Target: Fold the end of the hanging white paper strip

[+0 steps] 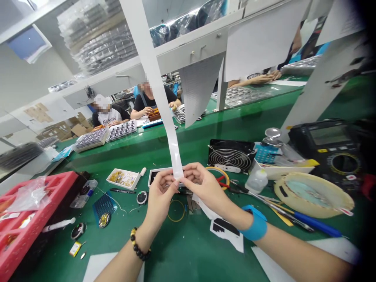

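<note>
Strip [164,98] end hidden where both hands' fingers [173,181] pinch it.

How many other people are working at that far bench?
3, perhaps more hidden. One in a white cap at far left, one in a black shirt beside them, and only the arms of a third behind the hanging sheets at right.

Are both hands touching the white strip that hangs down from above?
Touching. The head view shows the left hand and right hand pinching the lower end of the white strip between their fingertips.
</note>
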Tool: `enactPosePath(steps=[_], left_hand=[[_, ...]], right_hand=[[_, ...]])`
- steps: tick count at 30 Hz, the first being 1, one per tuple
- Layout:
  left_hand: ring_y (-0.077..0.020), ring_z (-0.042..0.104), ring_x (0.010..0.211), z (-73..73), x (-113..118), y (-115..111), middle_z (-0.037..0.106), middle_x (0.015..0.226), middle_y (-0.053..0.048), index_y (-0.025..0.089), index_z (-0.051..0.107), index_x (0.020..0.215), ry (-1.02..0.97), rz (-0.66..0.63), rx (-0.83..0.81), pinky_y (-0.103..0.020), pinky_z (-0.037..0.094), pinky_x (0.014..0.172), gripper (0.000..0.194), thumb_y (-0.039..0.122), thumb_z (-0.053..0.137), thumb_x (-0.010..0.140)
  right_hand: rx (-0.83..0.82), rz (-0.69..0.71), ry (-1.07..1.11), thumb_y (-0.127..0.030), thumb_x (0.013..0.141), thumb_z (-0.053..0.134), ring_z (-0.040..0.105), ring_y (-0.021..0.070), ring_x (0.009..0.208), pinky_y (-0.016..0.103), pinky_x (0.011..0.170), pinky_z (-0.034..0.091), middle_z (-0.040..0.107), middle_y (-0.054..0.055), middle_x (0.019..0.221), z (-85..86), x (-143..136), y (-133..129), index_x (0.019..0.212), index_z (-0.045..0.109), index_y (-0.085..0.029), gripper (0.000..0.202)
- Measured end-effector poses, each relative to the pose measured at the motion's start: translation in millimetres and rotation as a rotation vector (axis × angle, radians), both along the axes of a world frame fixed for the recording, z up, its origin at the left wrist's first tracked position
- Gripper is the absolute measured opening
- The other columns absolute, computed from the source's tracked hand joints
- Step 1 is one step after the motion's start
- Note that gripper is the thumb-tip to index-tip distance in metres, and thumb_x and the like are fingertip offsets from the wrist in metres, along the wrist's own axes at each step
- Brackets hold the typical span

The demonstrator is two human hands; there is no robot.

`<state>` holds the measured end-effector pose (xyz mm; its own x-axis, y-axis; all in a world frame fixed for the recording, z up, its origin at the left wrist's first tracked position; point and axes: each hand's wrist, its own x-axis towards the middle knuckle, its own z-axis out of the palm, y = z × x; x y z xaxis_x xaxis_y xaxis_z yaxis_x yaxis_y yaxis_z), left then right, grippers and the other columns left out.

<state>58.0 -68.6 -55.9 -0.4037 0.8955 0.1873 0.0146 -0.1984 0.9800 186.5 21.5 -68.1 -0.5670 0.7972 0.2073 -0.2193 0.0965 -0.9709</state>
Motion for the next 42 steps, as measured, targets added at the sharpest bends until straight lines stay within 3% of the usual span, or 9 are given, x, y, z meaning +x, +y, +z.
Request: enactPosePath(steps=[4, 9, 18, 24, 30, 34, 42], left_hand=[[-0.0149, 0.060, 0.082, -1.1, -1.6, 1.5, 0.068, 0.095, -0.007, 0.015, 0.065, 0.105, -0.022, 0.011, -0.046, -0.023, 0.053, 0.068, 0.035, 0.041, 0.076, 0.085], [-0.0125, 0.055, 0.070, -3.6, -5.7, 3.4, 0.060, 0.075, -0.002, 0.014, 0.063, 0.085, 0.031, 0.002, -0.120, -0.020, 0.047, 0.061, 0.039, 0.053, 0.071, 0.086], [-0.0131, 0.053, 0.071, -4.3, -3.4, -0.2, 0.058, 0.078, -0.001, 0.016, 0.060, 0.086, 0.079, 0.021, -0.089, -0.022, 0.045, 0.062, 0.036, 0.052, 0.068, 0.089], [-0.0130, 0.051, 0.070, -1.6, -2.7, -3.4, 0.057, 0.075, -0.001, 0.016, 0.060, 0.084, 0.099, 0.022, -0.055, -0.023, 0.043, 0.064, 0.033, 0.047, 0.066, 0.091], [-0.0115, 0.048, 0.064, -0.4, -4.3, -2.1, 0.053, 0.071, 0.001, 0.016, 0.058, 0.081, 0.056, 0.012, -0.050, -0.023, 0.041, 0.059, 0.035, 0.048, 0.069, 0.088], [-0.0110, 0.047, 0.062, -0.7, -5.4, -2.5, 0.052, 0.070, 0.001, 0.016, 0.057, 0.079, 0.007, -0.001, -0.045, -0.022, 0.039, 0.057, 0.035, 0.047, 0.070, 0.087], [-0.0102, 0.045, 0.060, 0.4, -3.0, -3.2, 0.050, 0.067, 0.001, 0.015, 0.057, 0.077, -0.129, -0.033, -0.045, -0.021, 0.038, 0.056, 0.036, 0.046, 0.074, 0.083]], right_hand=[[-0.010, -0.013, -0.008, -0.047, 0.079, 0.076, 0.066, 0.0218, 0.083, 0.038, 0.077, 0.054, 0.070, 0.009, 0.095, -1.8, -0.5, 1.9, 0.106, 0.054, -0.019, 0.045], [-0.021, -0.006, -0.019, -0.049, 0.077, 0.078, 0.065, 0.0198, 0.077, 0.035, 0.072, 0.054, 0.069, 0.007, 0.091, -4.4, -2.3, 3.3, 0.106, 0.054, -0.019, 0.048], [-0.122, 0.090, 0.013, -0.050, 0.072, 0.085, 0.065, 0.0198, 0.083, 0.034, 0.079, 0.053, 0.071, 0.009, 0.095, -4.2, -2.8, 4.4, 0.106, 0.055, -0.018, 0.055], [-0.166, 0.132, -0.004, -0.050, 0.068, 0.088, 0.062, 0.0190, 0.083, 0.030, 0.070, 0.050, 0.068, 0.007, 0.096, -2.6, -2.5, 4.6, 0.106, 0.057, -0.018, 0.059], [-0.050, 0.264, -0.139, -0.065, 0.079, 0.073, 0.052, 0.0156, 0.062, 0.030, 0.060, 0.043, 0.055, -0.001, 0.067, -1.3, -1.0, 3.3, 0.089, 0.059, -0.018, 0.050], [0.026, 0.260, -0.168, -0.070, 0.086, 0.063, 0.051, 0.0163, 0.063, 0.032, 0.063, 0.044, 0.054, 0.000, 0.066, -0.4, -1.6, -2.2, 0.077, 0.057, -0.019, 0.051], [0.055, 0.243, -0.169, -0.068, 0.087, 0.063, 0.049, 0.0165, 0.062, 0.031, 0.061, 0.040, 0.054, 0.000, 0.064, -1.2, 0.1, -3.7, 0.077, 0.057, -0.020, 0.050]])
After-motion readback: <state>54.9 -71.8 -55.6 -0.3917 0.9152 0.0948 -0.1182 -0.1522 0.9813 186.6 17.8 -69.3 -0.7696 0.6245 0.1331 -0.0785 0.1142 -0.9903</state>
